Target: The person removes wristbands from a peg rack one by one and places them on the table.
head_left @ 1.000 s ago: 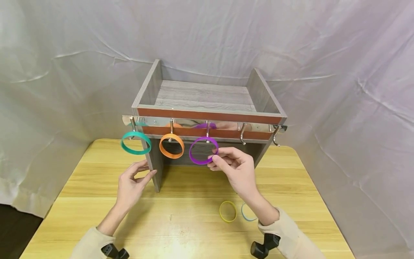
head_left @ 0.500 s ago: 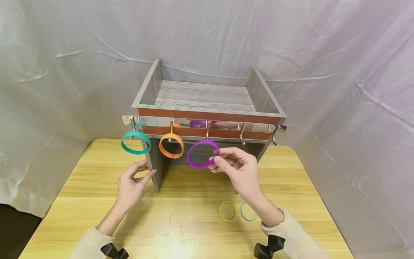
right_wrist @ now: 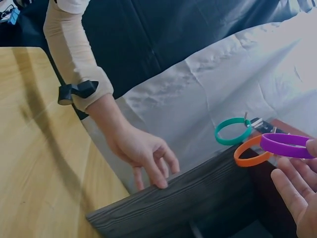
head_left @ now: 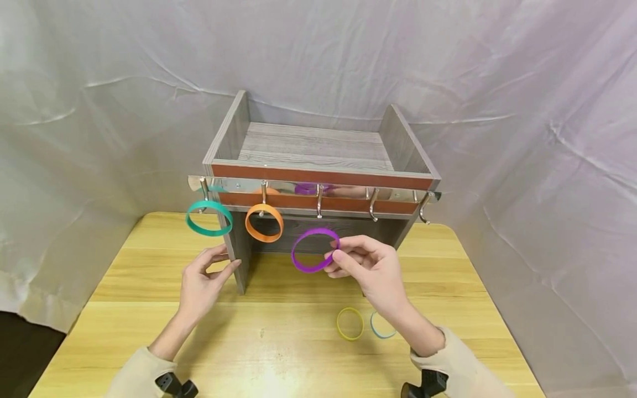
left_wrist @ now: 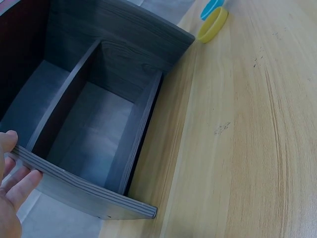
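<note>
My right hand point(head_left: 375, 271) pinches a purple silicone wristband point(head_left: 311, 269) between thumb and fingers, below and apart from the middle metal hook point(head_left: 319, 203). In the right wrist view, the purple wristband point(right_wrist: 282, 148) stands out in front of the hooks. My left hand point(head_left: 201, 283) holds the front edge of the shelf's left side panel point(head_left: 236, 276), thumb on one side and fingers on the other; the left wrist view shows this panel point(left_wrist: 89, 187) too. A teal wristband point(head_left: 209, 233) hangs on the leftmost hook, and an orange wristband point(head_left: 265, 239) on the hook beside it.
The grey wooden shelf point(head_left: 318, 146) bears a shiny hook rail across its front; its two right hooks point(head_left: 373, 207) carry nothing. A yellow wristband point(head_left: 350, 338) and a light blue wristband point(head_left: 383, 335) lie on the wooden table point(head_left: 278, 359). Grey cloth point(head_left: 318, 55) surrounds the table.
My right hand has drawn the purple wristband down and away from the middle hook, where it was close to the hook's tip. The left hand stays on the side panel.
</note>
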